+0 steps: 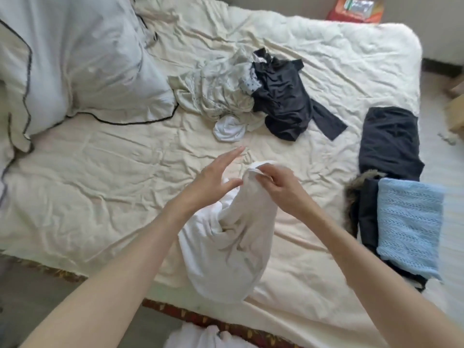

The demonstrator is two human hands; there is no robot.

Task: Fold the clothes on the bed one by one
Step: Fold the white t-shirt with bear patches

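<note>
Right hand pinched the top edge of the white garment, which hung bunched and twisted over the near side of the bed. Left hand was spread, fingers apart, just beside the cloth and gripping nothing. Step looked like finding a second corner or seam. Best bet: left hand takes the matching edge, both shake the twist out, then lay it flat on clear sheet before any crease. Unfolded pile sat further back; folded stack lay at the right edge, well apart.
</note>
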